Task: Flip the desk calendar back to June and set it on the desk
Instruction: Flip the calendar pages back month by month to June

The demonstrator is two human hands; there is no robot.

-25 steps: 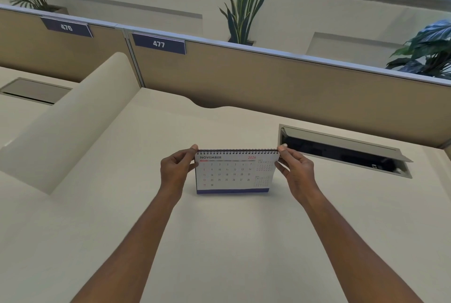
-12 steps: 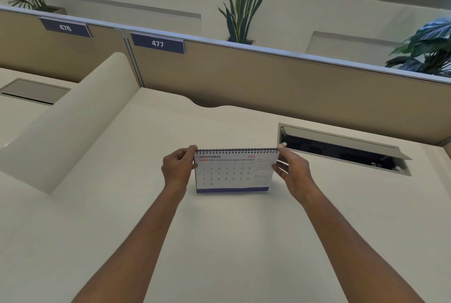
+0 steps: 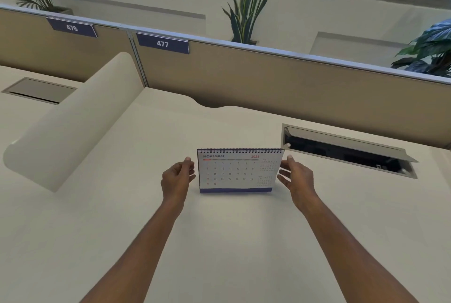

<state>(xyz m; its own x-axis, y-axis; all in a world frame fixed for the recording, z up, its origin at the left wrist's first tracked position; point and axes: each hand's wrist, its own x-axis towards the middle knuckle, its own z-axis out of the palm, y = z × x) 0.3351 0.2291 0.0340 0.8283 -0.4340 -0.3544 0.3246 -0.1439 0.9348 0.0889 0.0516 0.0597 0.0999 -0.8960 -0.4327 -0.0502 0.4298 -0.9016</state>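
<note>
A spiral-bound desk calendar (image 3: 238, 172) stands upright on the cream desk (image 3: 231, 241), its front page reading NOVEMBER 2026. My left hand (image 3: 177, 179) hovers just off its left edge with fingers apart, not touching it. Beside the right edge, my right hand (image 3: 296, 179) is spread the same way, a small gap between fingertips and the page. Neither hand holds anything.
An open cable hatch (image 3: 346, 150) with a raised lid lies in the desk just right of the calendar. A rounded cream divider (image 3: 73, 122) runs along the left. Tan partition panels (image 3: 268, 88) labelled 476 and 477 stand behind, with plants beyond.
Both hands have let go of the calendar's top corners and drawn slightly down and outward. The calendar stays standing on the desk in the same place.
</note>
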